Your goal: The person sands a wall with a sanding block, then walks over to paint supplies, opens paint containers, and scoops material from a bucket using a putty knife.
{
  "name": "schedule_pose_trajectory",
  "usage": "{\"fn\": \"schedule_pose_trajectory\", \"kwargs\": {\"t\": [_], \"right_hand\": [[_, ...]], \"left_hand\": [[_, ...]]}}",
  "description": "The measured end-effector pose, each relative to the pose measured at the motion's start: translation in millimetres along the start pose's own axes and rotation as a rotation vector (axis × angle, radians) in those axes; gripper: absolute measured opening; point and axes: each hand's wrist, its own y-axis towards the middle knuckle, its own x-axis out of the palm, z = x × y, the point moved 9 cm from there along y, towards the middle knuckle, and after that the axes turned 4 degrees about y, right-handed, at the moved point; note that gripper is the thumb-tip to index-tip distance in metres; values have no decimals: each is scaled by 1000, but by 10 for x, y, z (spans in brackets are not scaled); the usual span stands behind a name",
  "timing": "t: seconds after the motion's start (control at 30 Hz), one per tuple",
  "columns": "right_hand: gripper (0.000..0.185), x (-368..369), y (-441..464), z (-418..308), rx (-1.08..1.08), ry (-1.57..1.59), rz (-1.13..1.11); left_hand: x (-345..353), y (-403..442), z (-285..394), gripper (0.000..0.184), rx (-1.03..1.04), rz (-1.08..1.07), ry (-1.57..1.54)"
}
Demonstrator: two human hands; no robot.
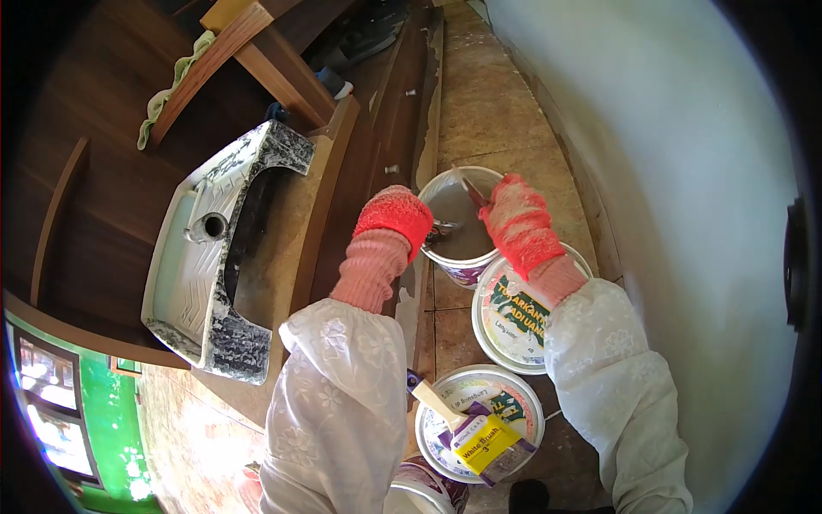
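Both hands wear red knit gloves, below white patterned sleeves. My left hand [394, 218] is closed at the left rim of an open bucket [463, 270]; a small metal piece shows beside its fingers, and what it grips is hidden. My right hand [518, 223] is wrapped round the handle of a scraper-like tool [470, 188] at the bucket's right rim. The tool's flat blade points up and left over the opening. Grey material [467, 230] lies inside the bucket. Just below my right hand is a lidded bucket [509, 330] with printed lettering.
A packaged white brush [484, 441] lies on another lidded bucket [431, 467] nearer me. At the left, a black-and-white tray [240, 343] with a pipe stub rests by brown wooden furniture [103, 197]. A pale wall [685, 188] rises at the right, beside tiled floor [488, 103].
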Motion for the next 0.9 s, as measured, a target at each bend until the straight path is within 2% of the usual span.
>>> {"fn": "schedule_pose_trajectory", "kwargs": {"t": [0.03, 0.1, 0.13, 0.2, 0.23, 0.3, 0.43, 0.5, 0.63, 0.7, 0.73, 0.8, 0.9], "right_hand": [[44, -102, 3, -22, -2, -1, 0], [29, -351, 5, 24, 89, 217, 65], [29, -412, 1, 12, 87, 216, 68], [22, -514, -23, 20, 99, 212, 76], [22, -552, -64, 28, 97, 210, 80], [20, -743, -186, 12, 2, 301, 236], [20, -771, -285, 97, 38, 258, 165], [27, -824, -373, 111, 28, 353, 208], [26, -871, -444, 92, -62, 294, 305], [25, -774, -425, 135, -15, 310, 227], [25, -813, -455, 127, -21, 307, 228], [24, -1009, -555, 72, -109, 404, 375], [25, -829, -476, 83, -11, 320, 265]], "left_hand": [[35, -17, -21, 29, -2, 1, -1], [94, -46, -29, 28, 48, 51, -31], [110, -80, -16, 28, 49, 54, -32], [150, -153, -51, 25, -36, 63, 6], [145, -216, -56, 25, -35, 68, 3], [76, -352, 16, 27, 73, 140, -75], [249, -457, 4, 27, 77, 84, 24], [349, -551, -44, 24, 20, 45, 11], [291, -795, -19, 24, 14, 36, 3], [221, -1011, -5, 25, -82, -123, -11], [232, -1017, -32, 25, -84, -119, -17], [192, -996, -31, 27, 6, -5, 13], [106, -1071, -58, 29, 36, 85, 21]]}}
